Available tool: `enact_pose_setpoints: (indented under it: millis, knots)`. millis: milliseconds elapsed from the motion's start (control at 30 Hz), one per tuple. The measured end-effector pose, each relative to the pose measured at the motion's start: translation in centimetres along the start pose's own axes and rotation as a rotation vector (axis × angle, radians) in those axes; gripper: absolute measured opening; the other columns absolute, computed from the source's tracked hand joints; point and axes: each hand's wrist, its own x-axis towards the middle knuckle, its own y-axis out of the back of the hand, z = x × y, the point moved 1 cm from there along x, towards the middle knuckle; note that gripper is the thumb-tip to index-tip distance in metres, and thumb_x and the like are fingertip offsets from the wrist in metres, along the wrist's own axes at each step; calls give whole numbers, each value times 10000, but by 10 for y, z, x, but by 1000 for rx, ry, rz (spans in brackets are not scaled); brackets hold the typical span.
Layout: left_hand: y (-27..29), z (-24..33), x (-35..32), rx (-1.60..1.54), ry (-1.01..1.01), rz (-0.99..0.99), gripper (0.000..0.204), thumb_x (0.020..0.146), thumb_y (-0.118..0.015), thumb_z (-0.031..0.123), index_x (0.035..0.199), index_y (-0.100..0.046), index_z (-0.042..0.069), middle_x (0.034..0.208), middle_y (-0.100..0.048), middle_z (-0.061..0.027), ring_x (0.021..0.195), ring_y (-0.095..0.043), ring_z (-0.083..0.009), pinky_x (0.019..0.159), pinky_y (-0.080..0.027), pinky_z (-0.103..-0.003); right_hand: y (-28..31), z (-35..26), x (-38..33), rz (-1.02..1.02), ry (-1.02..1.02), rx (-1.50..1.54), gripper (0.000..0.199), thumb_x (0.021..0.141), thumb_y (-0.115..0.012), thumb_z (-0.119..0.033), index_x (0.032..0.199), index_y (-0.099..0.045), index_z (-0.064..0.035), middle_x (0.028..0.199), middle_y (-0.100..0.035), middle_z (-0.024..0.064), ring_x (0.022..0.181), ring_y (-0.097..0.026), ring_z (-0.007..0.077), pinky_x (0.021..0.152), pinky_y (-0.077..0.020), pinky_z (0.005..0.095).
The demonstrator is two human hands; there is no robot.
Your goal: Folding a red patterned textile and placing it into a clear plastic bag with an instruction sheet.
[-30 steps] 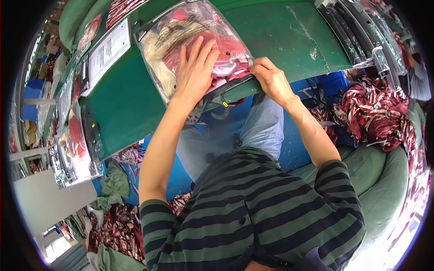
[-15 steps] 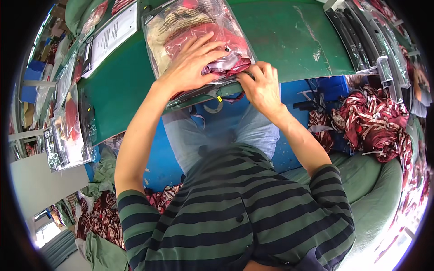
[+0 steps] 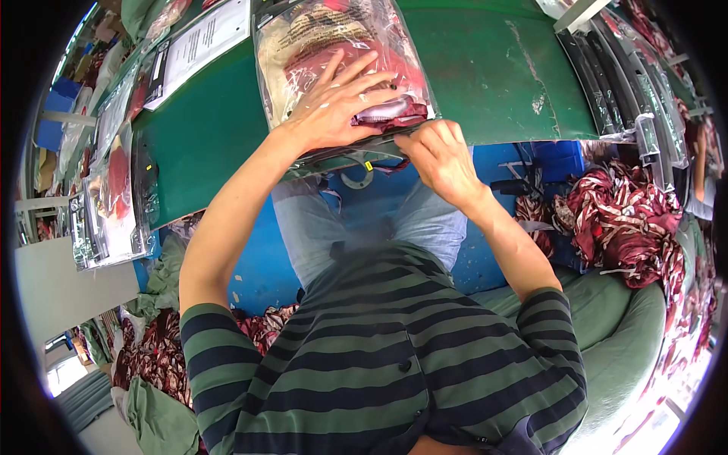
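A clear plastic bag (image 3: 394, 61) with folded cloth in cream and coral red lies at the near edge of the green table. My left hand (image 3: 330, 110) rests flat on top of it, fingers spread over the coral part. At the bag's near right corner, my right hand (image 3: 440, 159) is closed in a pinch on the plastic edge; its fingertips are partly hidden. Shiny maroon and lilac fabric (image 3: 398, 114) shows inside, between the two hands. Below the table edge hangs a pale hook (image 3: 358, 182), with a small yellow tag (image 3: 369, 166) above it.
Flat packed bags (image 3: 117, 189) overhang the table's left end, near a printed sheet (image 3: 201, 53). Dark packed bags (image 3: 607, 83) are stacked at the right. Maroon patterned fabric (image 3: 622, 212) is heaped beside a green padded seat (image 3: 607, 303); more fabric (image 3: 155, 356) lies low on the left.
The whole view has shifted slightly. My left fingers are spread wider on the bag. My right hand stays at the bag's corner, its fingers curled more tightly.
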Motion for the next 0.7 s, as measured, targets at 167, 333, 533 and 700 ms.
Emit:
enact_pose_setpoints:
  millis: [167,333,533,700]
  knots:
    - [-13,11,11,-126,-32,6,597,732,-767,266,1311,-632,216,1447,-522,39,1480,-319,-232,1244,-152,-545,1,-5,-15,162,22,-230,211,802,-661,-131,1009,-628,-117,1017,-564,16,999,-538,213,882,-396,327]
    - [-34,19,5,175,-75,52,522,794,-730,266,1303,-638,197,1411,-540,28,1476,-320,-236,1243,-162,-530,13,-13,-2,53,-29,-271,178,805,-638,-131,981,-620,-117,1095,-571,31,1037,-533,219,925,-405,336]
    - [-34,24,6,228,85,20,501,815,-707,248,1306,-628,184,1428,-528,16,1479,-310,-239,1241,-169,-523,26,-4,41,36,47,-165,126,824,-616,-118,946,-616,-84,1239,-555,55,1098,-528,244,973,-433,367]
    - [-6,15,-6,-27,90,-7,620,778,-729,245,1375,-570,203,1465,-501,19,1473,-313,-244,1235,-182,-526,33,9,49,-48,46,-52,96,835,-610,-109,915,-607,-56,1318,-536,76,1153,-526,261,984,-453,384]
